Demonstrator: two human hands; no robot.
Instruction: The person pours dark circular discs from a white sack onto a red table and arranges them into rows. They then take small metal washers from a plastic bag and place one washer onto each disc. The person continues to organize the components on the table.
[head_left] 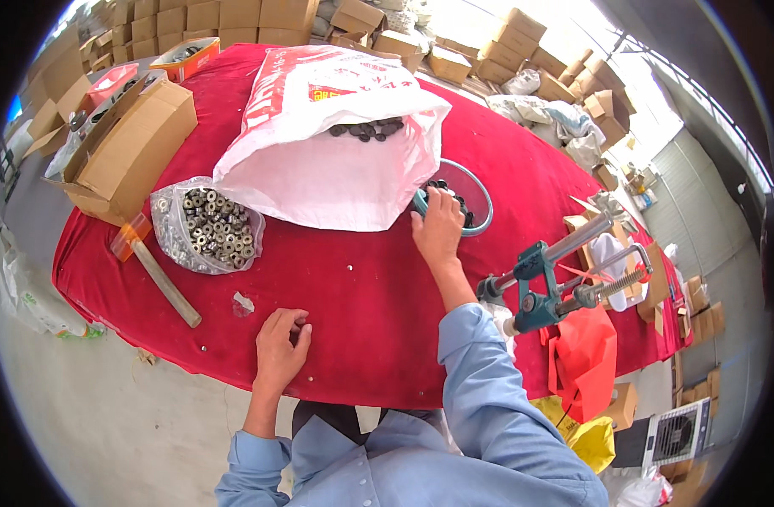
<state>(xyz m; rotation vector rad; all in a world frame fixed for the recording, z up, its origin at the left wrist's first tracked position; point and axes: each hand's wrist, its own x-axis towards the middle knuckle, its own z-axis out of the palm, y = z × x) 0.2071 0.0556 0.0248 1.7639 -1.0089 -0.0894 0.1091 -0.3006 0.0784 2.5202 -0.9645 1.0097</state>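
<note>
A round basket [489, 213] with a light-blue rim and small black pieces [443, 185] in it stands on the red-covered table. My right hand [440, 226] is at its left edge, thumb outside and fingers bent over the rim beside the pieces; the fingertips are partly hidden. My left hand [283, 348] rests near the table's front edge, fingers loosely bent, thumb apart, nothing visible in it. Beyond the hands lies a big white woven sack [319, 198], its mouth toward me, with black round pieces [368, 129] inside.
A clear bag of metal rings [219, 228] lies at the left beside a stick-like tool [167, 287] and a cardboard box [142, 144]. A green metal clamp-like fixture [532, 287] stands at the right above a red bag [583, 363]. Scraps dot the red cloth [361, 321].
</note>
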